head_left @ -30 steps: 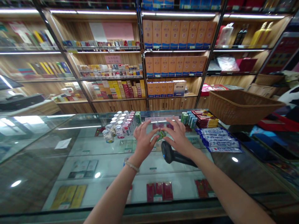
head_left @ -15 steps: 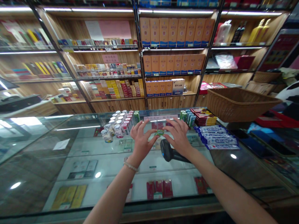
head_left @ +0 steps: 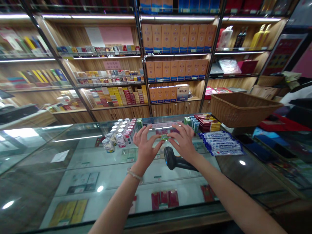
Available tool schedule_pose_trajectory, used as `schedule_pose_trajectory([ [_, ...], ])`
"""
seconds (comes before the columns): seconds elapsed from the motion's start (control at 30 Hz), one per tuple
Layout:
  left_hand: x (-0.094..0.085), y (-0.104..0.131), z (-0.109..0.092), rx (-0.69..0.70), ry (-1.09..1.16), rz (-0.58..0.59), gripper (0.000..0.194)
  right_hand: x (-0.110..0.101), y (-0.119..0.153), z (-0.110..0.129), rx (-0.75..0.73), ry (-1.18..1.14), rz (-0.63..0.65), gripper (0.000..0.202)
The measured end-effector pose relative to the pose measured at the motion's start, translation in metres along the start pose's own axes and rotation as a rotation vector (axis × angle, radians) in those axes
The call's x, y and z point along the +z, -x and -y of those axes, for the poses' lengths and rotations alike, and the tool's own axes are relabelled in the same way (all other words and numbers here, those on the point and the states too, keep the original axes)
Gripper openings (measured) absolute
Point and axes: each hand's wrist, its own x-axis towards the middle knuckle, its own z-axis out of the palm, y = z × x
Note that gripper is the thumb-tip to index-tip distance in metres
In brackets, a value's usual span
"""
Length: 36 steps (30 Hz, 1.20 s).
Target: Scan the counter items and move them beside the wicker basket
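Observation:
A small green wrapped item [head_left: 164,137] is held up above the glass counter, one end in each hand. My left hand [head_left: 146,148] pinches its left end between thumb and finger, with the other fingers raised. At its right end my right hand [head_left: 182,141] pinches in the same way. Just below the item, a black handheld scanner [head_left: 173,159] lies on the glass, its handle partly behind my right forearm. Rows of small round containers [head_left: 120,133] stand left of my left hand.
Blue-white packets [head_left: 223,143], red-yellow packs [head_left: 208,123] and a wicker basket [head_left: 243,107] sit on the right. Small green and blue rolls [head_left: 192,123] stand behind my right hand. A paper slip [head_left: 59,156] lies at the left. Stocked shelves line the back wall.
The view has shifted slightly. Both hands still pinch the green item, which now looks flatter and more stretched out between them, with a clear tip showing beneath.

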Motion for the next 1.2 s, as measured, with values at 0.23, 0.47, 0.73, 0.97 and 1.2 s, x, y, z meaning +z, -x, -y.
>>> schedule_pose_trajectory([
  [0.23, 0.004, -0.041, -0.018, -0.001, 0.019, 0.095, 0.014, -0.013, -0.020, -0.023, 0.073, 0.014, 0.063, 0.011],
  [0.47, 0.039, -0.068, -0.057, -0.050, 0.024, 0.241, 0.010, -0.031, -0.014, -0.072, 0.124, 0.072, 0.104, 0.011],
  [0.73, 0.093, -0.075, -0.090, -0.028, -0.012, 0.394, 0.006, -0.038, 0.011, -0.122, 0.131, 0.151, 0.162, 0.006],
  [0.97, 0.127, -0.086, -0.091, -0.086, -0.089, 0.484, 0.009, -0.016, 0.009, -0.149, 0.145, 0.207, 0.265, 0.008],
  [1.2, 0.153, -0.089, -0.086, -0.122, -0.140, 0.549, 0.007, 0.008, 0.009, -0.162, 0.156, 0.247, 0.305, 0.007],
])
